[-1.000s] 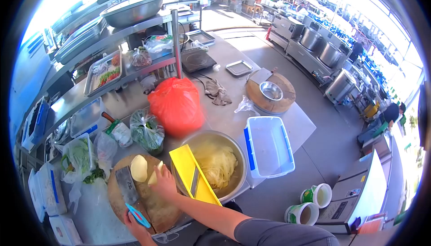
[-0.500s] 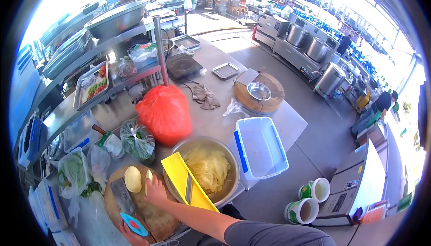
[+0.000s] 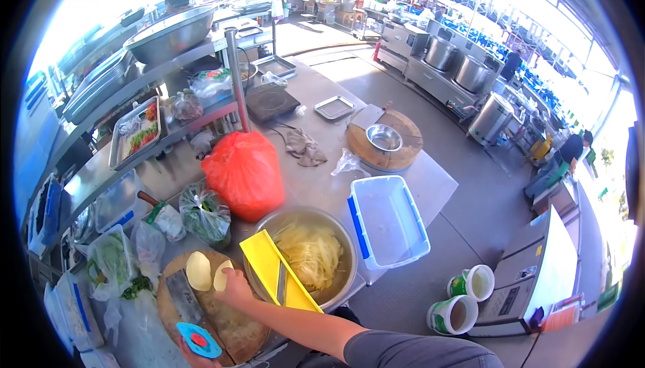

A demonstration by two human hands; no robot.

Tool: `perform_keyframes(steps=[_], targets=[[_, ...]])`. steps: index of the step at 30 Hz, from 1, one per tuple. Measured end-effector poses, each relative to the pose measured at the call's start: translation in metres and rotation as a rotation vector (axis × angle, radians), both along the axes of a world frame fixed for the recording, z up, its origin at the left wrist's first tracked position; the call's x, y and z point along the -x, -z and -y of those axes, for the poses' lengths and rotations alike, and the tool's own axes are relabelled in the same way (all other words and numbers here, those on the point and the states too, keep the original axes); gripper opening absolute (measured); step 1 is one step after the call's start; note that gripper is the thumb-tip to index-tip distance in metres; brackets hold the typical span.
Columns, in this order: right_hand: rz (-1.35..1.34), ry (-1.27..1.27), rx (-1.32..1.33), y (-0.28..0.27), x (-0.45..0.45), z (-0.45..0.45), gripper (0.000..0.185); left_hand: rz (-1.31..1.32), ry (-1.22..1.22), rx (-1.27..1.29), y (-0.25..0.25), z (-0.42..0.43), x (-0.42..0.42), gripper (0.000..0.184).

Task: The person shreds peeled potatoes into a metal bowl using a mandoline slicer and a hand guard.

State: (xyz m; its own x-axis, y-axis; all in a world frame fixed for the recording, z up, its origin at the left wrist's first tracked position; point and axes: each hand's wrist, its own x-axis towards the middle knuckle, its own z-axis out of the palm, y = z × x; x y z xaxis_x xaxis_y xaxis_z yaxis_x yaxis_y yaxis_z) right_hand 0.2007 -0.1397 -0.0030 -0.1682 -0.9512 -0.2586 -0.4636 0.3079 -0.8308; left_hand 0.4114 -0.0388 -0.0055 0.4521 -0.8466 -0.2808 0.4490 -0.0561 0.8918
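Note:
On the round wooden board (image 3: pixel 235 331) at the lower left, my right hand (image 3: pixel 235 289) is closed on a pale peeled potato piece (image 3: pixel 222 275). A larger peeled piece (image 3: pixel 199 271) lies just left of it. Beside them rests a cleaver (image 3: pixel 184 296) with a wide dark blade. My left hand (image 3: pixel 195 357), mostly hidden, holds a blue holder with a red centre (image 3: pixel 199 340) at the board's lower edge. A yellow slicer (image 3: pixel 267 264) leans across a steel bowl (image 3: pixel 351 254) of pale shreds (image 3: pixel 310 255).
Behind the bowl stands a red plastic bag (image 3: pixel 244 176). A clear tub (image 3: pixel 391 223) is right of the bowl. Bagged greens (image 3: pixel 204 217) sit behind the board. Farther back are a second round board (image 3: pixel 403 149) and a steel shelf (image 3: pixel 181 126). A person (image 3: pixel 561 159) bends at far right.
The view has shifted, moving the scene left. The blue holder now turns its face with the red centre more toward the camera. My right hand still grips the potato piece, now tilted to show its flat face.

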Motion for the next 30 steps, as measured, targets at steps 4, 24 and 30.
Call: perform_keyframes(steps=[4,24,30], targets=[[0.636,0.05,0.029,-0.002,0.017,-0.015,0.079,-0.175,-0.003,0.023,-0.008,-0.001,0.004,0.043],[1.771,0.126,-0.189,-0.015,0.104,-0.103,0.048,0.689,0.281,0.091,-0.023,0.017,0.092,0.039],[1.584,0.153,-0.219,-0.033,0.122,-0.118,0.052,0.68,0.29,0.105,-0.014,0.02,0.093,0.039]])
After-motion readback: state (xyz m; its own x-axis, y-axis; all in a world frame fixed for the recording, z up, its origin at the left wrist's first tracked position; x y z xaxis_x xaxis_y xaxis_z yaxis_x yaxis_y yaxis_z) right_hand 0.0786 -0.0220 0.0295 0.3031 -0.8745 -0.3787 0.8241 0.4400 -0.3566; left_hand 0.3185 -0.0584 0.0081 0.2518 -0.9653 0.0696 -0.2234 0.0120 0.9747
